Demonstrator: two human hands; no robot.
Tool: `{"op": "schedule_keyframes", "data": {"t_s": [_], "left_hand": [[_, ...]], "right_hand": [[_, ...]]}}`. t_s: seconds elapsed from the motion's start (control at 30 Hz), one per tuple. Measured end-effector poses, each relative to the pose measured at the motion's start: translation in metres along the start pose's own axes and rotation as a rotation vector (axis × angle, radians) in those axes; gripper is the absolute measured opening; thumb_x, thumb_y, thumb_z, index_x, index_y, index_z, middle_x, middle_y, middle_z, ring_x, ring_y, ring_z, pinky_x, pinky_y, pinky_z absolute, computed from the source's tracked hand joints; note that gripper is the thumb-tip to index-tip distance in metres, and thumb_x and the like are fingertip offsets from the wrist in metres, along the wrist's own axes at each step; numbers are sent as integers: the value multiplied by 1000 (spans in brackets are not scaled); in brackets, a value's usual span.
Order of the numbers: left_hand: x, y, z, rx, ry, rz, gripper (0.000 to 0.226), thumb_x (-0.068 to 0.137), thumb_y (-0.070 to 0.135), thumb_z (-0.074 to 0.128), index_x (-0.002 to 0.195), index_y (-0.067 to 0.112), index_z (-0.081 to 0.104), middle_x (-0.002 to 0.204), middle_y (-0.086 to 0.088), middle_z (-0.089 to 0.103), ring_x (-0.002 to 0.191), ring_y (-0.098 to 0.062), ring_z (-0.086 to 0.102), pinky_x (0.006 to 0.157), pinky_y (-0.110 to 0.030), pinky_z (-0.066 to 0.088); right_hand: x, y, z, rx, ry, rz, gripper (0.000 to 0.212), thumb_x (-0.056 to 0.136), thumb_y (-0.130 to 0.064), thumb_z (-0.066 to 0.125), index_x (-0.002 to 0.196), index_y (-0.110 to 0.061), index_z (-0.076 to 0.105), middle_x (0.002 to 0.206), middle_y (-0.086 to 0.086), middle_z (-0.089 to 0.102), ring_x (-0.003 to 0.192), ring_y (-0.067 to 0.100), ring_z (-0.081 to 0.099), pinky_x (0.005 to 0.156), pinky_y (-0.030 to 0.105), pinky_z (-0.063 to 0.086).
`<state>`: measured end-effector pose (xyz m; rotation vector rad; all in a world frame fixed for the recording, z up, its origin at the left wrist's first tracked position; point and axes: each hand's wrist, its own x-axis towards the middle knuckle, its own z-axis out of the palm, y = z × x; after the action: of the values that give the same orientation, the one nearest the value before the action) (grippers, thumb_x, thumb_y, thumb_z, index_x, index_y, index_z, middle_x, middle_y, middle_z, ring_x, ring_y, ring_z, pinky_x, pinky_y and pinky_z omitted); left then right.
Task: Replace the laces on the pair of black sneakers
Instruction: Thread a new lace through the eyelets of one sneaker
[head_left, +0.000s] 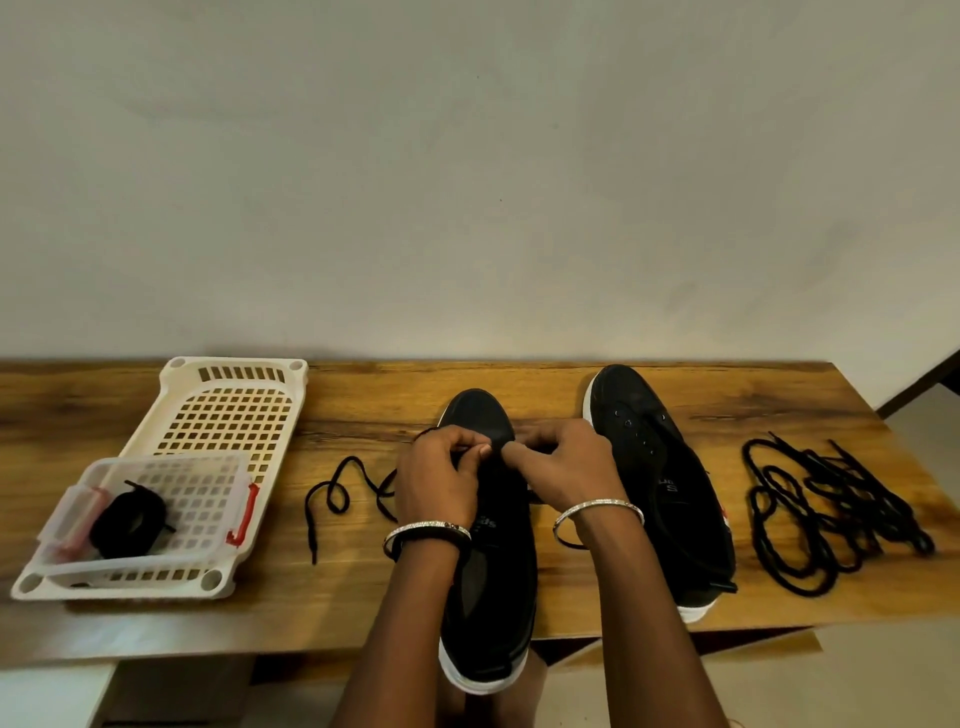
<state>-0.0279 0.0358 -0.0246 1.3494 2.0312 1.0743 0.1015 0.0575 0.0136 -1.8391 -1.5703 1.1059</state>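
Two black sneakers with white soles lie on the wooden table, toes pointing away from me. The near sneaker (493, 587) is in the middle, its heel past the front edge. My left hand (439, 480) and my right hand (563, 470) meet over its front eyelets, each pinching a black lace (343, 491) whose free end trails left across the table. The second sneaker (660, 467) lies to the right with bare eyelets. A coiled black lace (130, 522) sits in a small clear box.
A white perforated basket (228, 415) lies at the left with the clear box (171, 499) resting on it. A loose heap of black laces (831, 512) sprawls at the right. The table (545, 384) backs onto a plain wall; its right end is near the heap.
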Motion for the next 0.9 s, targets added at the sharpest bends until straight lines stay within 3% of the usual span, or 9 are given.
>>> {"op": "schedule_keyframes", "data": {"t_s": [0.1, 0.2, 0.33, 0.53, 0.73, 0.9], "left_hand": [[1, 1, 4, -110, 3, -18, 9, 86, 18, 74, 86, 28, 75, 82, 16, 70, 77, 3, 64, 61, -4, 39], [1, 2, 8, -176, -46, -7, 18, 86, 17, 75, 82, 33, 70, 79, 16, 71, 76, 4, 66, 67, -13, 49], [-1, 4, 9, -170, -76, -11, 14, 84, 19, 77, 84, 32, 73, 77, 17, 72, 73, 7, 66, 66, -15, 50], [-2, 6, 10, -93, -93, 3, 12, 84, 24, 77, 91, 33, 73, 77, 20, 72, 76, 8, 66, 68, -20, 53], [-5, 12, 9, 44, -82, 39, 11, 86, 26, 75, 94, 33, 71, 81, 18, 73, 74, 4, 65, 59, -11, 42], [-6, 15, 9, 124, -94, 82, 17, 88, 25, 72, 99, 35, 63, 83, 19, 71, 75, -1, 65, 60, -21, 47]], "right_hand": [[1, 4, -4, 114, -37, 32, 9, 79, -26, 75, 72, -23, 81, 75, -3, 76, 79, 14, 73, 74, 43, 64], [3, 8, -7, 195, -76, 68, 16, 83, -20, 72, 69, -19, 80, 77, -1, 77, 86, 19, 74, 81, 48, 62], [3, 12, -9, 336, -117, 124, 20, 85, -12, 69, 68, -12, 79, 78, 7, 76, 89, 27, 73, 90, 57, 57], [0, 12, -11, 473, -137, 167, 36, 89, 3, 63, 60, -15, 76, 72, 5, 74, 80, 22, 70, 90, 47, 56], [-1, 12, -15, 535, -154, 206, 20, 89, 4, 59, 83, -1, 78, 78, 11, 72, 72, 19, 69, 66, 33, 57], [1, 15, -15, 539, -153, 208, 19, 89, 4, 58, 100, 13, 71, 87, 18, 70, 74, 20, 67, 70, 35, 57]]}}
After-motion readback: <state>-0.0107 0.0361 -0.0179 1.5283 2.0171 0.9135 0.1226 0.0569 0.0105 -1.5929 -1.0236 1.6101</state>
